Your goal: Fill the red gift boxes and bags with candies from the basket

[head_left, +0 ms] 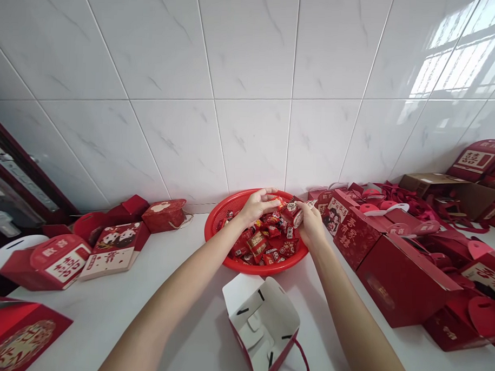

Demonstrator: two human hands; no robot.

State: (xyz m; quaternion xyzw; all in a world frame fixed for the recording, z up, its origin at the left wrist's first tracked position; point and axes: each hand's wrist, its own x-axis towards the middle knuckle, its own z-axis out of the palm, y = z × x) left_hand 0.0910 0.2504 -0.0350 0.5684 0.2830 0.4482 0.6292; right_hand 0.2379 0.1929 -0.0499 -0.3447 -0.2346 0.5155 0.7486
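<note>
A red plastic basket (pixel 264 271) stands against the wall, filled with wrapped candies (pixel 257 245) in red, gold and white. Over its left side, my left hand (pixel 255 207) has its fingers closed around a small red-orange wrapped candy (pixel 278 201). My right hand (pixel 310 224) is above the basket's right rim, gripping red and white candy packets (pixel 290 210) between thumb and fingers. The two hands are close together but apart. Between my forearms and nearer to me sits an opened gift box (pixel 281 311), white inside with dark slots and a red cord handle.
On the left are several red gift boxes (pixel 58 263), one with a panda picture (pixel 115 246) and a small one with a cord (pixel 163 215). To the right, larger red boxes (pixel 402 283) hold folded packaging. Behind them is a cardboard box (pixel 430 184). White tiles (pixel 253 137) back the table.
</note>
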